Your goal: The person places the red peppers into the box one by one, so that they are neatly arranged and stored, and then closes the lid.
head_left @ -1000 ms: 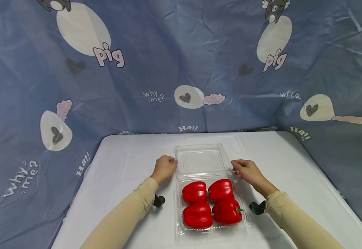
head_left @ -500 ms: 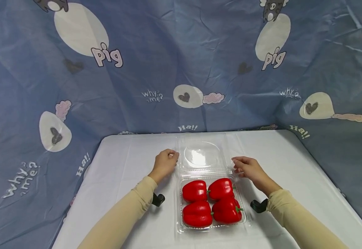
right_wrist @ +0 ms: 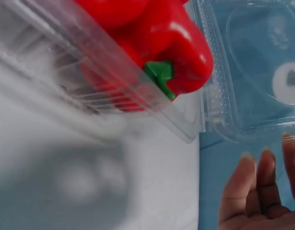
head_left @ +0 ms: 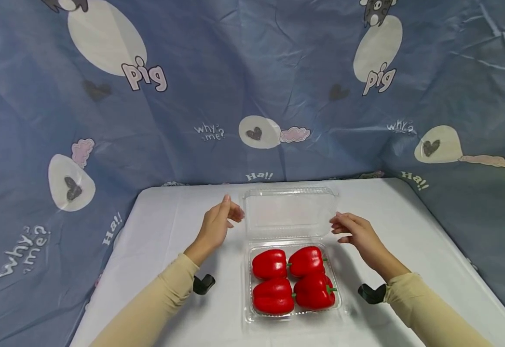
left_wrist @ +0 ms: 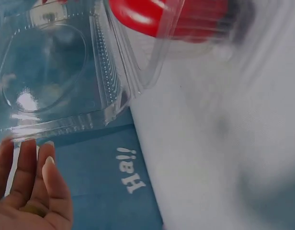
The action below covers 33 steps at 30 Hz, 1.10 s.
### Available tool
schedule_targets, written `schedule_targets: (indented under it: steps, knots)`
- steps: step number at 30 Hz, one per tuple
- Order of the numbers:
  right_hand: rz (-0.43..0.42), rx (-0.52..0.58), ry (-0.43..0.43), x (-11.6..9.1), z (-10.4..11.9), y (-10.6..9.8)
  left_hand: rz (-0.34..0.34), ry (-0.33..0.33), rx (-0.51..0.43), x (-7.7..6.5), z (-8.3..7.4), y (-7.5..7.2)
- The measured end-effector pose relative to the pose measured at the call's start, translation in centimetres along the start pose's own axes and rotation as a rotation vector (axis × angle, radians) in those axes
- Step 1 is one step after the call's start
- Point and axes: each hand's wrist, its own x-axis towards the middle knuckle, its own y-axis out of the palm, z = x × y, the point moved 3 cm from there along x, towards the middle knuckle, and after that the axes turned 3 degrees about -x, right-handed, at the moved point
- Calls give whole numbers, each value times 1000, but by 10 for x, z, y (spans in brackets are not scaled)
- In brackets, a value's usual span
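Note:
A clear plastic clamshell container [head_left: 248,294] holds several red bell peppers [head_left: 315,290] with green stems. Its hinged lid [head_left: 289,214] is tilted up on the far side. To the left of the lid is my left hand [head_left: 217,224], thumb raised and fingers loosely bent. The left wrist view has that hand's fingertips right at the lid's rim [left_wrist: 56,125]. On the opposite side, my right hand [head_left: 358,236] spreads its relaxed fingers beside the lid's right edge. Its fingertips come close to the rim in the right wrist view, near a pepper [right_wrist: 178,52]. Neither hand grips anything.
A white cloth covers the table [head_left: 191,207]. Behind and at both sides hangs a blue printed curtain [head_left: 183,120]. Black wrist-mounted devices [head_left: 203,284] stick out under both forearms.
The lid has swung upward from lying lower behind the container. My left hand has moved up and left with its thumb lifted; my right hand has shifted slightly right, its fingers spreading.

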Motion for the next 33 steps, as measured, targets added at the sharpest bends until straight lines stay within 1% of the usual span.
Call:
schedule_targets:
  steps: [3, 6, 10, 15, 17, 20, 22, 24, 26, 29, 31, 33]
  knots:
    - [8, 40, -52, -12, 3, -3, 61, 54, 35, -11, -7, -3]
    - [21, 39, -83, -27, 2, -5, 124, 104, 79, -23, -12, -4]
    - [46, -28, -97, -45, -5, -7, 202, 142, 134, -37, -13, -3]
    - [69, -163, -73, -60, -16, -4, 327, 164, 176, -53, -7, 2]
    - [80, -237, -67, -65, -21, -2, 377, 163, 204, -58, -3, 5]
    - [105, -340, -66, -70, -30, 1, 452, 138, 256, -62, 5, 7]
    - [134, -374, -81, -72, -37, 2, 499, 115, 274, -65, 9, 8]
    - [169, -373, -90, -75, -43, 3, 534, 111, 283, -66, 12, 9]
    - [192, -343, -105, -77, -47, 5, 556, 125, 278, -68, 15, 10]
    - [223, -299, -121, -81, -49, 7, 562, 144, 280, -71, 18, 11]
    - [256, -266, -128, -85, -49, 8, 568, 139, 286, -73, 20, 11]
    - [305, -243, -129, -91, -50, 8, 580, 126, 289, -77, 22, 11]
